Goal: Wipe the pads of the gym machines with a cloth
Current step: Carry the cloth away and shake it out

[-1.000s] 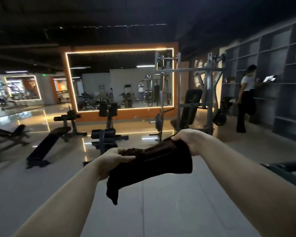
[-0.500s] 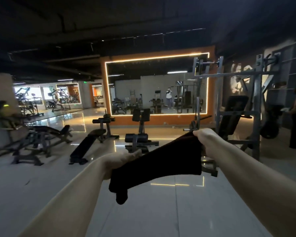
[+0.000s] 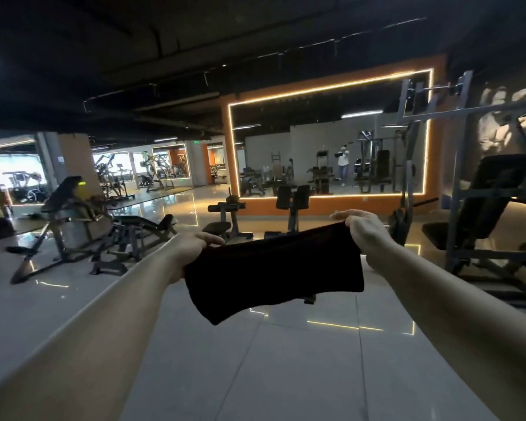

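A dark cloth hangs stretched between both of my hands, out in front of me over the floor. My left hand pinches its left top corner and my right hand grips its right top corner. A machine with a black padded seat and backrest stands at the right in a grey frame. Straight ahead, partly behind the cloth, is a small machine with two black pads. To the left sits a bench machine with a black tilted pad.
A big mirror framed in orange light fills the far wall and reflects a person. A low roller-pad bench stands in front of it. Glossy grey floor tiles stretch ahead. More machines stand far left by bright windows.
My view has swung to the left, so the mirror and right-hand machine slid right and the person by the shelves left the frame. The cloth is now spread wider and flatter between my hands.
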Demonstrator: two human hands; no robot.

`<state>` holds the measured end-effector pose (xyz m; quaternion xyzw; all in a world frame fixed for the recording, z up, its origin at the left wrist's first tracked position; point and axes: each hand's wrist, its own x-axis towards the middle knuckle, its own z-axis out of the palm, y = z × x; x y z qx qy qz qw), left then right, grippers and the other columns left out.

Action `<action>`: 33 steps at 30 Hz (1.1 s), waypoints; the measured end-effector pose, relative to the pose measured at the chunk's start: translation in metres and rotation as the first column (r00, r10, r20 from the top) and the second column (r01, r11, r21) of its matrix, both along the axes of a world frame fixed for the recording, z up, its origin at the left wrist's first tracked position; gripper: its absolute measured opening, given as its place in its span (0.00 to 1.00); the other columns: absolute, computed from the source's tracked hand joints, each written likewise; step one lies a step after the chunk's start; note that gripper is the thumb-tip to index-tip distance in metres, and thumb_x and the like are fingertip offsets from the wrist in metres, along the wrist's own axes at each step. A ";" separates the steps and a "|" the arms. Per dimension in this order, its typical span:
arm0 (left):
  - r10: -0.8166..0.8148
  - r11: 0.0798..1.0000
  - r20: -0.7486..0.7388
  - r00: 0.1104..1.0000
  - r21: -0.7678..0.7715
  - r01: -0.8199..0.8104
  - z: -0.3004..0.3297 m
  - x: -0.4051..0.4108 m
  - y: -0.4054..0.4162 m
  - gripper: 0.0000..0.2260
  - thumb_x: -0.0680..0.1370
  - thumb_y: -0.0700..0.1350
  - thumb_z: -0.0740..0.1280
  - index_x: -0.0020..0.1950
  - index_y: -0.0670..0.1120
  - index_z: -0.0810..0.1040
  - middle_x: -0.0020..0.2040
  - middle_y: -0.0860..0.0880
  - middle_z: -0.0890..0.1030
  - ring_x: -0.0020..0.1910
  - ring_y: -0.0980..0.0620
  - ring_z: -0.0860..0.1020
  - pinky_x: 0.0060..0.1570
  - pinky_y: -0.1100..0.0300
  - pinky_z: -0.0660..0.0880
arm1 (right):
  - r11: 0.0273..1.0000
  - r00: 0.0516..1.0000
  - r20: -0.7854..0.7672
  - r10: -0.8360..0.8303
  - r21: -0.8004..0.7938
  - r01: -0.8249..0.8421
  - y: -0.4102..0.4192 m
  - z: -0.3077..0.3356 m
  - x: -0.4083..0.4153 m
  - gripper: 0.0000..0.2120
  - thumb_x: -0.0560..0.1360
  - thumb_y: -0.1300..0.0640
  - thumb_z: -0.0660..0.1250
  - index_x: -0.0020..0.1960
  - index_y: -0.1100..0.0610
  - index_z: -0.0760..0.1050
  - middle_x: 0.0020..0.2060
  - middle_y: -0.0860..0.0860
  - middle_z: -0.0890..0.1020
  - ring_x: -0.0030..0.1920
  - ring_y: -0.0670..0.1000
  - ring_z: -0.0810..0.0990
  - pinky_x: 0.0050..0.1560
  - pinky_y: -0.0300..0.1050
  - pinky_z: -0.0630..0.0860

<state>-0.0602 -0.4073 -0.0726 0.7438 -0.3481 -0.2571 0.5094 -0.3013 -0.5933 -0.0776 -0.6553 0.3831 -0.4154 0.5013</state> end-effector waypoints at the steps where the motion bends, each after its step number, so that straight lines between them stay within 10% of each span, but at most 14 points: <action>1: -0.060 0.998 0.021 0.998 0.024 0.060 0.008 0.005 -0.003 0.11 0.82 0.39 0.58 0.58 0.44 0.79 0.51 0.40 0.82 0.39 0.49 0.83 0.37 0.58 0.79 | 0.999 1.000 0.005 0.030 0.013 -0.030 -0.008 0.003 0.005 0.17 0.79 0.66 0.51 0.51 0.57 0.79 0.51 0.59 0.80 0.48 0.55 0.80 0.44 0.45 0.76; 4: -0.321 0.905 0.154 0.935 0.341 0.254 0.031 0.017 0.000 0.13 0.75 0.45 0.69 0.59 0.49 0.79 0.55 0.46 0.82 0.52 0.49 0.82 0.53 0.55 0.77 | 0.985 0.993 0.021 0.117 0.128 -0.119 -0.031 0.013 0.019 0.16 0.79 0.67 0.51 0.51 0.59 0.78 0.50 0.59 0.80 0.51 0.57 0.79 0.46 0.47 0.75; 8: -0.397 0.779 0.336 0.854 0.616 0.119 0.052 0.036 0.007 0.16 0.72 0.33 0.70 0.49 0.53 0.83 0.48 0.50 0.84 0.48 0.53 0.83 0.48 0.59 0.78 | 0.926 0.955 0.060 0.291 0.233 -0.297 -0.055 0.019 0.046 0.15 0.80 0.67 0.51 0.51 0.60 0.77 0.47 0.59 0.80 0.45 0.54 0.80 0.38 0.45 0.75; 14: -0.098 0.869 0.457 0.884 0.473 -0.148 0.072 0.060 0.040 0.05 0.77 0.38 0.68 0.44 0.44 0.83 0.32 0.50 0.80 0.28 0.58 0.77 0.28 0.67 0.71 | 0.831 0.809 -0.207 0.549 0.035 -0.555 -0.067 0.027 0.105 0.13 0.74 0.72 0.61 0.53 0.62 0.79 0.50 0.60 0.82 0.52 0.56 0.80 0.54 0.49 0.77; 17: 0.002 0.835 0.465 0.885 0.487 -0.258 0.074 0.077 0.060 0.07 0.79 0.45 0.67 0.48 0.43 0.83 0.32 0.46 0.73 0.27 0.52 0.69 0.27 0.61 0.66 | 0.786 0.779 -0.491 0.390 -0.263 -0.559 -0.057 0.026 0.136 0.07 0.73 0.67 0.68 0.48 0.57 0.80 0.44 0.54 0.82 0.46 0.51 0.80 0.41 0.40 0.76; 21: 0.168 0.784 0.538 0.826 0.436 -0.443 0.075 0.089 0.087 0.16 0.76 0.54 0.68 0.43 0.40 0.81 0.35 0.45 0.72 0.33 0.49 0.66 0.29 0.60 0.61 | 0.701 0.865 -0.476 0.160 -0.563 -0.439 -0.048 0.028 0.166 0.05 0.77 0.55 0.66 0.44 0.55 0.76 0.37 0.49 0.78 0.37 0.47 0.77 0.32 0.39 0.71; 25: 0.496 0.822 0.339 0.799 0.113 -0.558 0.068 0.090 0.101 0.10 0.75 0.45 0.71 0.44 0.39 0.78 0.41 0.44 0.79 0.39 0.49 0.75 0.38 0.59 0.72 | 0.743 0.800 -0.516 0.306 -0.397 -0.540 -0.048 0.029 0.193 0.07 0.76 0.52 0.67 0.44 0.56 0.75 0.38 0.52 0.80 0.38 0.50 0.78 0.35 0.43 0.75; 28: 0.709 0.701 0.062 0.703 -0.174 -0.692 0.055 0.091 0.099 0.04 0.74 0.39 0.67 0.40 0.42 0.74 0.38 0.44 0.77 0.34 0.48 0.75 0.36 0.59 0.74 | 0.764 0.764 -0.252 0.594 -0.121 -0.634 -0.031 0.027 0.210 0.06 0.76 0.58 0.66 0.45 0.61 0.74 0.38 0.55 0.79 0.37 0.50 0.76 0.35 0.41 0.72; 33: 0.720 0.691 0.029 0.693 -0.112 -0.714 0.040 0.085 0.090 0.02 0.72 0.39 0.65 0.40 0.42 0.73 0.35 0.45 0.72 0.34 0.47 0.73 0.37 0.57 0.70 | 0.598 0.600 0.037 0.799 0.043 -0.800 0.044 0.031 0.237 0.07 0.78 0.61 0.62 0.43 0.62 0.73 0.32 0.54 0.76 0.29 0.49 0.75 0.30 0.40 0.70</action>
